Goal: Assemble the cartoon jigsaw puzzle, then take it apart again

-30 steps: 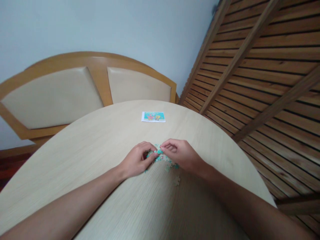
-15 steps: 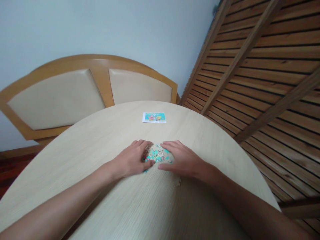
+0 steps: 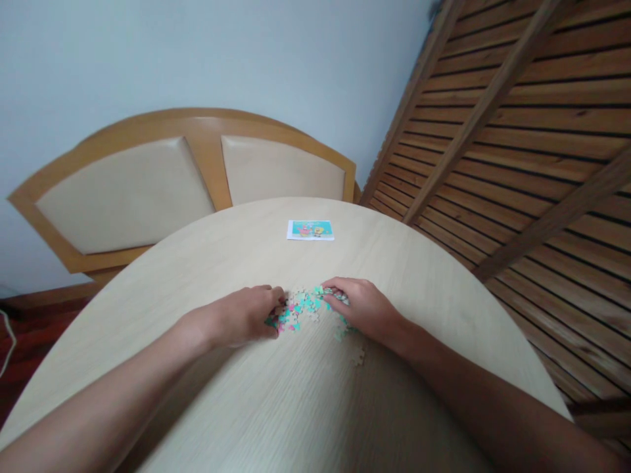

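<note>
A loose heap of small jigsaw puzzle pieces, turquoise, pink and bare cardboard-coloured, lies on the round table between my hands. My left hand curls its fingers round pieces at the heap's left edge; some of these are hidden by the fingers. At the right side, my right hand grips several pieces between thumb and fingers, while others lie under its palm. One single puzzle piece sits apart, nearer to me, below my right wrist.
A small picture card with cartoon figures on turquoise lies beyond the heap on the pale wooden table. Past the table's far edge stands a padded wooden backrest against the wall. A slatted wood panel rises at the right.
Both hands have moved apart and their fingers have closed in on pieces. The heap is more spread out and more of it shows. The view has shifted slightly.
</note>
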The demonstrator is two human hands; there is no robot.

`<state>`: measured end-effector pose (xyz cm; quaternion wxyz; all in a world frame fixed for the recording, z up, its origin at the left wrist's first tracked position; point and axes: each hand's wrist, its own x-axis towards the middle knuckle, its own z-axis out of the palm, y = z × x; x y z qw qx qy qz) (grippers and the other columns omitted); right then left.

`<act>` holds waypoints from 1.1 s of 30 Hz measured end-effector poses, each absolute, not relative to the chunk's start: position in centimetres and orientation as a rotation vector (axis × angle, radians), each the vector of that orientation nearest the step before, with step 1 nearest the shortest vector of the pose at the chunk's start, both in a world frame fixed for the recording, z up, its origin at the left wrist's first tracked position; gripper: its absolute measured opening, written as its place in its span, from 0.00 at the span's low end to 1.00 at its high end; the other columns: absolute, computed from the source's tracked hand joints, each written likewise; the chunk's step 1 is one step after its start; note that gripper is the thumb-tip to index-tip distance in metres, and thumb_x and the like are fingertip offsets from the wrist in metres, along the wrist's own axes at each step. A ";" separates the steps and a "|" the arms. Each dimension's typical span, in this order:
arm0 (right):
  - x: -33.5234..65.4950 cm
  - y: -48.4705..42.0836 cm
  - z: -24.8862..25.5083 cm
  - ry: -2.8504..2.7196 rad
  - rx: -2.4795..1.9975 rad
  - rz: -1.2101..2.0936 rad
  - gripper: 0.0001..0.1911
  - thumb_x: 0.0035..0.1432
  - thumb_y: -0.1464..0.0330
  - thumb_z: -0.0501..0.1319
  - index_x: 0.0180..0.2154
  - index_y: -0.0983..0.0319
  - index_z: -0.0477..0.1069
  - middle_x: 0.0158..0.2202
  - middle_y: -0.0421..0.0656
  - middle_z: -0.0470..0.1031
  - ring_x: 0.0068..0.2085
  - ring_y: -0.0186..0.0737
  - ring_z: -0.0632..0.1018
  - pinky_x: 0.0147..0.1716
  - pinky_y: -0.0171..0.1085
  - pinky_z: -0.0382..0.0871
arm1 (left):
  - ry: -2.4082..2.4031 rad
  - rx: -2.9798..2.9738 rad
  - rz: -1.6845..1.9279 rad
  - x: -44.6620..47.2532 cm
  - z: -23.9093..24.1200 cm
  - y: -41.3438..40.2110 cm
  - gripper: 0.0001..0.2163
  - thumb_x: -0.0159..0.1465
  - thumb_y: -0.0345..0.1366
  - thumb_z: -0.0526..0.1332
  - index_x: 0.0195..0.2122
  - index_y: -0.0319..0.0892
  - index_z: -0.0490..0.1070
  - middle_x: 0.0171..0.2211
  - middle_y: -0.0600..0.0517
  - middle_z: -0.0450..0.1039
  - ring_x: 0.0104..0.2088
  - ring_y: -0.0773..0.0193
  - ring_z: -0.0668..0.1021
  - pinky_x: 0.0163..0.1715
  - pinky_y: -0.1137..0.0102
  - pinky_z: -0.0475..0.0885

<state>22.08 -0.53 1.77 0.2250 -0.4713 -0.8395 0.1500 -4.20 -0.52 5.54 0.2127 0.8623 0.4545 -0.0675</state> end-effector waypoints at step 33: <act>20.9 -3.3 1.5 -2.539 -1.083 0.179 0.25 0.61 0.56 0.65 0.56 0.60 0.73 0.57 0.52 0.73 0.55 0.52 0.73 0.54 0.51 0.69 | 1.211 2.594 -0.221 -2.5 7.0 -0.7 0.10 0.61 0.31 0.63 0.44 0.42 0.72 0.43 0.47 0.75 0.39 0.57 0.77 0.36 0.68 0.68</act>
